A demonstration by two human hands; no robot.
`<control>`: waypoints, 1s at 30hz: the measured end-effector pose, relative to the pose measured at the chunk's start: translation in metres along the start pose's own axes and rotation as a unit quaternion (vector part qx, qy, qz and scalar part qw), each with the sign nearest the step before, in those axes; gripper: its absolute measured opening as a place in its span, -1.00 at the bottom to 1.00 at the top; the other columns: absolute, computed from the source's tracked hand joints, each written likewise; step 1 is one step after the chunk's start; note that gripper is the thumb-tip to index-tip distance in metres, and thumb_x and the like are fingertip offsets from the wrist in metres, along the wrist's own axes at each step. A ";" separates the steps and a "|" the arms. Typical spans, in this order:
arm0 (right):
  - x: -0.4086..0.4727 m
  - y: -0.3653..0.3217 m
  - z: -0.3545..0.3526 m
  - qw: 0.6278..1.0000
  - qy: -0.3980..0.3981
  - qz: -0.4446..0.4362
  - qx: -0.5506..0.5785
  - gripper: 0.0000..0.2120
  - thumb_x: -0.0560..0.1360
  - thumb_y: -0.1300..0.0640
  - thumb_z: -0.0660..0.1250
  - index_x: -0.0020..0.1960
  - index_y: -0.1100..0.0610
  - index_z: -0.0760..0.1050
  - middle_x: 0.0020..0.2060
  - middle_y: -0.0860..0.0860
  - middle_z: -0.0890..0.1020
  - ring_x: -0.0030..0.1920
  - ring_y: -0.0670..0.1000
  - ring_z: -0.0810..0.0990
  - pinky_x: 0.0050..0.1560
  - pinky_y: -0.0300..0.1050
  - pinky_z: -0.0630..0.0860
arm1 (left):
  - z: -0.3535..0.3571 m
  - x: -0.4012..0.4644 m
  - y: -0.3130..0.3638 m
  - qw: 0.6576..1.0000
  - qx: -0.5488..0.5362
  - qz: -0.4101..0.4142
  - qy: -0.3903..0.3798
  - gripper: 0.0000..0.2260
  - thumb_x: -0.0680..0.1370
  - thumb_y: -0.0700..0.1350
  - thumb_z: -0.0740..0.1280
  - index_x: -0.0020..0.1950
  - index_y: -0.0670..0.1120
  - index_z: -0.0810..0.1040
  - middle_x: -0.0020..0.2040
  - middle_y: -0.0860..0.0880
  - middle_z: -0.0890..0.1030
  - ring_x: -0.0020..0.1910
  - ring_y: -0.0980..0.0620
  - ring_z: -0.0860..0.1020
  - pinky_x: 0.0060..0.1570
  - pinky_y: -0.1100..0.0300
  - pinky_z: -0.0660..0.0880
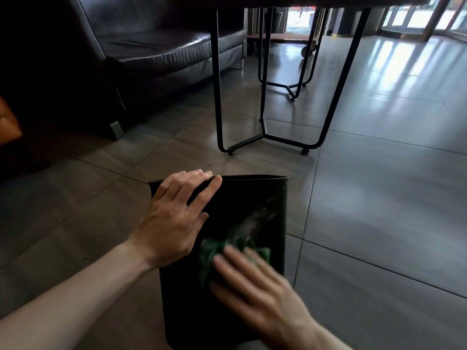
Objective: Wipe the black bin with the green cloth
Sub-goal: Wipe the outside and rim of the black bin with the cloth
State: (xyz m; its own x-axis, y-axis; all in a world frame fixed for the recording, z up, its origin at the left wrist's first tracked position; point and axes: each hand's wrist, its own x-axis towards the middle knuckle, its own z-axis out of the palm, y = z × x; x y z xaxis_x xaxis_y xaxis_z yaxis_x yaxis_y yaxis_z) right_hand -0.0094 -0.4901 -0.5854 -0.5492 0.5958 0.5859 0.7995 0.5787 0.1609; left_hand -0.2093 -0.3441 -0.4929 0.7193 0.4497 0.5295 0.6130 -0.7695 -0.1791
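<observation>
On the floor at six o'clock, the black bin [260,198] is steadied by the spread left hand [174,218] while the flat right hand [255,284] presses the green cloth [211,251] against it, and hard strokes could tip it.

A dark leather sofa [156,46] flanks black metal table legs [265,132] on grey floor tiles [379,173].

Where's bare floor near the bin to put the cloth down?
Bare tiles lie right of the black bin, out to the table legs. A smaller patch lies left of it, toward the sofa. On the bin, the left hand and right hand with the green cloth crowd it.
</observation>
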 end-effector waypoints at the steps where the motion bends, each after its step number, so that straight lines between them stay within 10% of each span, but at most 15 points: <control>1: -0.006 -0.007 0.003 0.999 -0.024 -0.044 -0.013 -0.72 0.72 0.16 0.25 0.37 0.01 0.60 0.52 0.13 0.48 0.58 0.24 0.35 0.43 0.15 0.50 | 0.000 -0.001 0.000 1.000 -0.002 0.003 0.000 -0.46 0.59 -0.08 0.24 0.58 -0.16 0.37 0.48 -0.19 0.48 0.48 -0.21 0.46 0.51 -0.18 0.32; 10: 0.032 0.049 -0.028 0.970 0.062 0.234 0.021 -0.59 0.56 0.28 0.45 0.39 0.13 0.60 0.53 0.19 0.44 0.59 0.24 0.32 0.41 0.30 0.50 | -0.002 0.011 0.012 1.000 0.009 0.004 -0.003 -0.43 0.57 -0.06 0.31 0.57 -0.19 0.38 0.50 -0.20 0.47 0.51 -0.21 0.45 0.53 -0.16 0.31; 18: -0.012 0.000 0.001 0.995 -0.057 -0.072 -0.044 -0.72 0.71 0.06 0.27 0.39 -0.07 0.56 0.54 0.09 0.45 0.58 0.23 0.35 0.39 0.13 0.53 | -0.001 0.004 0.007 1.000 0.023 0.002 -0.008 -0.46 0.59 -0.08 0.24 0.58 -0.18 0.36 0.54 -0.17 0.45 0.54 -0.18 0.42 0.51 -0.18 0.35; 22: 0.004 0.033 -0.020 0.995 0.025 0.098 0.009 -0.76 0.65 0.18 0.29 0.24 0.06 0.67 0.48 0.16 0.51 0.52 0.26 0.45 0.34 0.23 0.56 | 0.000 0.008 0.009 1.000 0.012 -0.007 -0.006 -0.46 0.59 -0.08 0.25 0.57 -0.19 0.37 0.52 -0.17 0.47 0.52 -0.18 0.44 0.51 -0.16 0.35; 26: 0.033 0.051 -0.036 0.911 0.061 0.398 0.087 -0.55 0.37 0.34 0.56 0.22 0.12 0.62 0.34 0.09 0.61 0.30 0.23 0.61 0.09 0.19 0.66 | 0.003 0.007 0.010 1.000 0.015 -0.020 -0.009 -0.46 0.60 -0.06 0.24 0.57 -0.20 0.38 0.51 -0.17 0.47 0.51 -0.17 0.44 0.52 -0.14 0.32; 30: 0.040 0.057 -0.055 0.759 0.173 0.517 0.355 -0.64 0.50 0.34 0.45 0.06 -0.10 0.50 -0.13 -0.03 0.69 -0.18 0.04 0.71 -0.24 0.04 0.69 | 0.004 0.002 0.006 0.999 0.012 -0.030 -0.014 -0.46 0.60 -0.06 0.23 0.58 -0.19 0.36 0.52 -0.16 0.45 0.52 -0.17 0.42 0.55 -0.14 0.28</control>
State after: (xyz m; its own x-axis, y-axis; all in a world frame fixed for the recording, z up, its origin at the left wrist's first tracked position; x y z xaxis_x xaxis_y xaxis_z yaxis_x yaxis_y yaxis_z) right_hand 0.0275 -0.4640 -0.5091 0.4787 0.8249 0.3005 0.3594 0.1282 -0.9243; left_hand -0.2030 -0.3456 -0.4958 0.6899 0.5070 0.5167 0.6622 -0.7303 -0.1676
